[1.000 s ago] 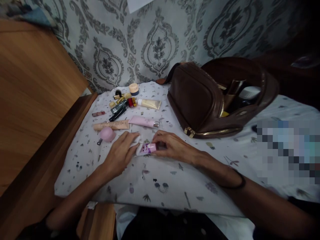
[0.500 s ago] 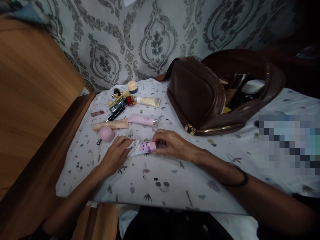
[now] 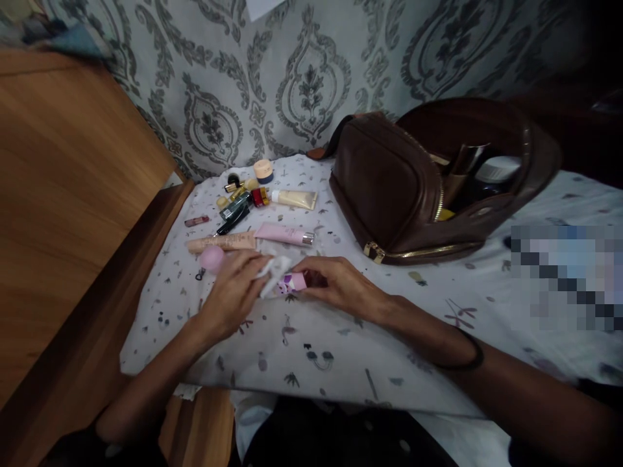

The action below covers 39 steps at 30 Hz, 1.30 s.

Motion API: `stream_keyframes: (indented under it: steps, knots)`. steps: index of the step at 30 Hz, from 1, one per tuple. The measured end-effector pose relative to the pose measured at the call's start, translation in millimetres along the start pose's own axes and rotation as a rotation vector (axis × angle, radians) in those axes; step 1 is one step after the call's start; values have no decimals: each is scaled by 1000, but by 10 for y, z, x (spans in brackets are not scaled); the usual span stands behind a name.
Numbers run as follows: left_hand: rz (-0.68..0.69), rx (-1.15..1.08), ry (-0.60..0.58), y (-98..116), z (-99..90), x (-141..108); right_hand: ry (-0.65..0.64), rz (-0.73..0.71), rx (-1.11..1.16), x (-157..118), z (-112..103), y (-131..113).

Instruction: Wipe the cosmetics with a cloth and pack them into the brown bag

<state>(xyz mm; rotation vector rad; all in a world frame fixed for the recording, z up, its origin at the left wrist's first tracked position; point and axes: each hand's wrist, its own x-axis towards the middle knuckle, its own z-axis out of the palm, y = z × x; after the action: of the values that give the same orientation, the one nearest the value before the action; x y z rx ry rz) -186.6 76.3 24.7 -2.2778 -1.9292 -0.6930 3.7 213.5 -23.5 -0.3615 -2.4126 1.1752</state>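
Observation:
In the middle of the patterned sheet lies a small pink and white tube with purple print [image 3: 294, 283]. My right hand [image 3: 335, 282] pinches its pink cap end between thumb and fingers. A crumpled white wipe [image 3: 275, 271] is bunched in my left hand [image 3: 238, 285], pressed over the tube's other end and partly hiding it. Just beyond my left hand sits a round pink case [image 3: 211, 257]. A peach tube [image 3: 221, 242] and a pink tube with a silver cap [image 3: 285, 234] lie behind my hands.
A brown leather bag [image 3: 389, 188] stands open at the right with bottles inside. Several small cosmetics, a cream tube [image 3: 294, 198] and a two-tone jar [image 3: 263, 170] lie at the back left. A wooden panel [image 3: 73, 175] borders the left side; a patterned curtain [image 3: 311, 78] hangs behind.
My left hand has moved the wipe rightward and up along the tube, covering more of its printed side. My right hand keeps its grip. The whole view has shifted slightly.

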Motion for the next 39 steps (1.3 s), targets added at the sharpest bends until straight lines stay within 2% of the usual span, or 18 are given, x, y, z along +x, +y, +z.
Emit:
stream_keyframes:
  steps: [3,5,9,13,16,19,21,23,25,27,30,32,35,39]
  knots:
    - [85,93,-204,150,112,104,13,-68,-105,-11,37,17]
    - [84,122,-263,151,162,113,-3,-78,-134,-15,46,40]
    - [-6,19,-269,-60,83,-1,-19,-98,-109,-20,36,82]
    - [-183,-206,-291,-314,-74,-189,-8,-108,-82,-14,32,91]
    - [-324,-393,-295,-422,-87,-285,18,-88,-53,-11,41,74]
    - [-422,-538,-243,-461,-38,-300,41,-33,27,-9,46,49]
    - [-472,-533,-131,-443,-15,-273,56,29,115,-3,42,33]
    - [-483,-411,27,-374,-5,-229,103,84,189,7,33,18]
    - [-408,-233,146,-243,18,-178,157,131,222,18,26,4]
    - [-249,-77,188,-61,87,-125,184,173,231,25,30,-8]
    - [52,121,149,205,279,-45,185,184,252,25,59,-24]
    - [181,271,114,299,402,-2,178,175,274,22,81,-28]
    - [193,426,75,254,469,21,162,173,331,20,89,-27]
    - [130,420,-8,-65,353,-56,126,213,387,26,54,-25]
